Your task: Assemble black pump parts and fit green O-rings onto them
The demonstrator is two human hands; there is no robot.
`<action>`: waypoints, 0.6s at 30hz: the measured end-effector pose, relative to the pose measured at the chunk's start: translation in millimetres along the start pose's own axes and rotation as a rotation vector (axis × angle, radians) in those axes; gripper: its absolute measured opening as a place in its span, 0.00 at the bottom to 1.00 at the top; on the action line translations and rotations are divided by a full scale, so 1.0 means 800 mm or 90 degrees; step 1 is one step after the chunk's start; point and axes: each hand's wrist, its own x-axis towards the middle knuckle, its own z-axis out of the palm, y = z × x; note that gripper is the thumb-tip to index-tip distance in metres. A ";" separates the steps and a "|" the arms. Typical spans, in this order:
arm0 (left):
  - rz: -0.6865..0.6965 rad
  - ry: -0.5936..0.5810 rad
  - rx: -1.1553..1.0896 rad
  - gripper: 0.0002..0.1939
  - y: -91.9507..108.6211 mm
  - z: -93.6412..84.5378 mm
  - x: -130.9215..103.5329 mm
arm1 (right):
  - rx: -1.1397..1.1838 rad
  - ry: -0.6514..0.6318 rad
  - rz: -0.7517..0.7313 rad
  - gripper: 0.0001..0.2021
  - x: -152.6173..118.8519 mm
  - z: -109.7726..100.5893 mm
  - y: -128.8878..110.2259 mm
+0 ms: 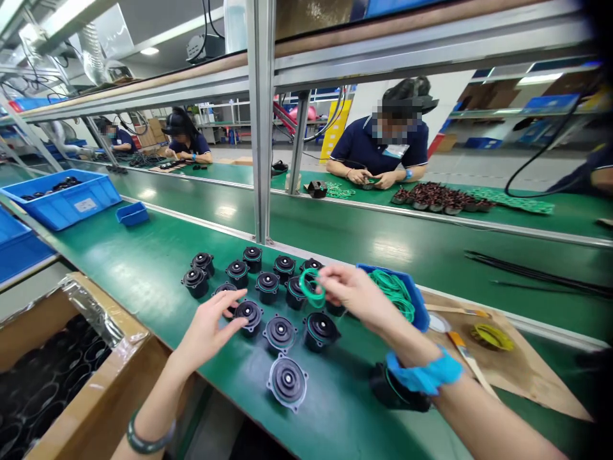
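Note:
My right hand (352, 295) pinches several green rings (312, 289) above the group of black round parts. Around the black part (248, 314), my left hand (211, 326) is spread, its thumb and fingers at either side; whether it grips the part is unclear. Several such parts stand upright on the green table (182, 236), some with a green ring around the top. Nearest to me is one black part (287, 381) with a grey flange. A blue bin (421, 313) of green rings (393, 291) sits just beyond my right hand.
A cardboard box (138, 338) of black parts stands at the lower left. Farther left are a blue crate (86, 204) and a small blue tray (133, 214). A metal post (261, 128) rises behind the parts. Cardboard (536, 377) lies right; people work across the bench.

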 end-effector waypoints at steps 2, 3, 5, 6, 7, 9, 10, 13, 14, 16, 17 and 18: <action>-0.057 0.007 -0.227 0.30 0.004 0.017 0.000 | 0.055 -0.089 -0.011 0.11 0.005 0.048 -0.015; -0.086 0.004 -0.351 0.31 0.006 0.025 0.001 | 0.071 -0.121 -0.015 0.11 0.007 0.068 -0.021; -0.139 -0.004 -0.551 0.33 0.008 0.036 0.003 | 0.095 -0.165 -0.028 0.09 0.010 0.099 -0.029; -0.158 0.003 -0.610 0.33 0.008 0.040 0.004 | 0.100 -0.176 -0.035 0.08 0.011 0.109 -0.032; -0.168 0.017 -0.645 0.32 0.008 0.041 0.004 | 0.102 -0.183 -0.042 0.08 0.012 0.117 -0.033; -0.163 0.049 -0.675 0.32 0.005 0.041 0.004 | 0.099 -0.185 -0.057 0.06 0.015 0.126 -0.033; -0.157 0.058 -0.688 0.32 0.004 0.039 0.003 | 0.094 -0.181 -0.066 0.05 0.016 0.128 -0.033; -0.167 0.071 -0.722 0.30 0.004 0.031 0.000 | 0.062 -0.159 -0.092 0.02 0.018 0.132 -0.032; -0.181 0.082 -0.725 0.27 0.005 0.028 -0.001 | 0.048 -0.153 -0.099 0.02 0.018 0.133 -0.032; -0.209 0.120 -0.730 0.23 0.009 0.023 -0.002 | 0.022 -0.154 -0.107 0.02 0.018 0.134 -0.034; -0.222 0.146 -0.737 0.23 0.010 0.022 -0.003 | 0.011 -0.157 -0.108 0.03 0.018 0.135 -0.035; -0.232 0.173 -0.747 0.23 0.009 0.020 -0.003 | 0.000 -0.160 -0.108 0.04 0.018 0.136 -0.036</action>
